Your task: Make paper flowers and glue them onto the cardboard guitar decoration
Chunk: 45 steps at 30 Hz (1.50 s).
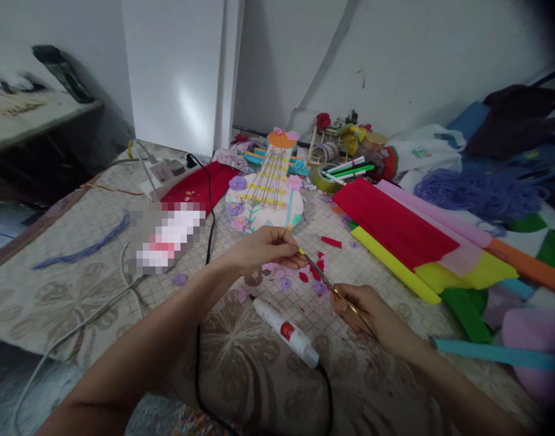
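My left hand (277, 247) pinches a small yellow piece (301, 250) between thumb and fingers. Thin metal tweezers (320, 272) with golden handles are held in my right hand (359, 306), and their tip meets the yellow piece. Below my hands a white glue pen (286, 332) with a black cord lies on the patterned cloth. Red and purple petals (320, 286) are scattered under the tool. Just beyond my left hand lies a guitar-shaped craft piece (266, 203) with paper flowers and strings.
Red, pink and yellow sheets (395, 227) lie at the right, with blue yarn (477, 192) behind them. Markers (354, 169) and a tape roll are at the back. A power strip (166, 175) and cables lie on the left, near a blurred-out item (168, 239).
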Each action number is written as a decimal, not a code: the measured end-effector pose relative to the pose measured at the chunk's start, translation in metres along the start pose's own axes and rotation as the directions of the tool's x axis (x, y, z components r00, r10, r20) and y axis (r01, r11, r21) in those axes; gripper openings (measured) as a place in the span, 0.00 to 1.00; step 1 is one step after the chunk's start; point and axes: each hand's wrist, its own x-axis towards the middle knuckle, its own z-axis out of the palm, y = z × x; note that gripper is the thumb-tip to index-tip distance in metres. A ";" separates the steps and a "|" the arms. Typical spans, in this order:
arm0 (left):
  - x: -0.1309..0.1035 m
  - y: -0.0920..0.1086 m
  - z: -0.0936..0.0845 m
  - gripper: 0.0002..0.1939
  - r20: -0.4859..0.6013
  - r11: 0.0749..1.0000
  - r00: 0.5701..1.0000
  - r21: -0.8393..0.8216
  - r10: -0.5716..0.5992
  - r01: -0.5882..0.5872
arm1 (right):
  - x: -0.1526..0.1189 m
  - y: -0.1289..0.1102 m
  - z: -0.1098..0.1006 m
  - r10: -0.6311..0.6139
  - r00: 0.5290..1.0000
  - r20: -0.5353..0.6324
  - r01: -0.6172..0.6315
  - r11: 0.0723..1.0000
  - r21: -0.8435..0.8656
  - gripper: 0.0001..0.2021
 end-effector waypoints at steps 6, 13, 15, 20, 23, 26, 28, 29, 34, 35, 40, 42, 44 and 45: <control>-0.001 -0.001 0.001 0.07 0.009 1.000 1.000 -0.006 -0.016 0.016 | -0.004 -0.010 0.000 -0.006 0.995 0.097 -0.011 0.985 0.171 0.23; -0.001 0.000 0.001 0.07 0.011 1.000 1.000 0.005 -0.013 0.013 | -0.002 0.001 0.000 0.003 0.999 0.041 -0.006 0.996 0.089 0.18; -0.001 0.000 0.001 0.06 0.010 1.000 1.000 0.007 -0.011 0.011 | 0.000 0.003 0.000 -0.006 1.000 0.028 0.004 0.998 0.067 0.18; -0.002 0.002 0.002 0.05 0.003 1.000 1.000 0.012 -0.014 0.014 | 0.001 0.004 0.001 0.013 1.000 0.006 -0.014 0.997 0.075 0.20; -0.003 0.001 0.002 0.05 0.004 1.000 1.000 0.014 -0.009 0.009 | -0.001 -0.002 0.001 0.031 0.998 0.045 -0.037 0.989 0.141 0.21; -0.003 0.000 0.000 0.05 0.021 1.000 1.000 0.017 -0.010 0.009 | -0.004 -0.010 0.001 0.007 0.996 0.093 -0.028 0.973 0.228 0.23; -0.002 -0.001 0.000 0.06 0.024 1.000 1.000 0.016 -0.007 0.006 | -0.005 -0.013 0.001 -0.007 0.996 0.086 -0.013 0.972 0.235 0.24; -0.002 -0.001 0.000 0.06 0.023 1.000 1.000 0.015 -0.004 0.004 | -0.005 -0.013 0.001 -0.004 0.997 0.078 -0.014 0.975 0.223 0.23; -0.002 0.000 0.000 0.07 0.017 1.000 1.000 0.011 -0.007 0.007 | -0.003 -0.001 0.001 0.033 0.997 0.066 -0.042 0.987 0.153 0.19; -0.002 0.000 0.000 0.06 0.016 1.000 1.000 0.013 -0.007 0.007 | -0.002 0.001 0.001 0.030 0.998 0.059 -0.038 0.989 0.142 0.19; -0.003 0.001 0.001 0.05 0.015 1.000 1.000 0.018 -0.008 0.008 | -0.002 0.000 0.001 0.024 0.999 0.046 -0.030 0.991 0.134 0.21; -0.003 0.001 0.001 0.06 0.019 1.000 1.000 0.014 -0.008 0.007 | -0.003 -0.005 0.001 0.021 0.997 0.075 -0.035 0.982 0.186 0.22; -0.003 0.001 0.002 0.07 0.024 1.000 1.000 0.007 -0.009 0.009 | -0.004 -0.010 0.002 0.004 0.996 0.088 -0.023 0.976 0.216 0.24; -0.003 0.000 0.002 0.07 0.023 1.000 1.000 0.005 -0.009 0.009 | -0.005 -0.012 0.001 -0.004 0.996 0.086 -0.015 0.977 0.214 0.24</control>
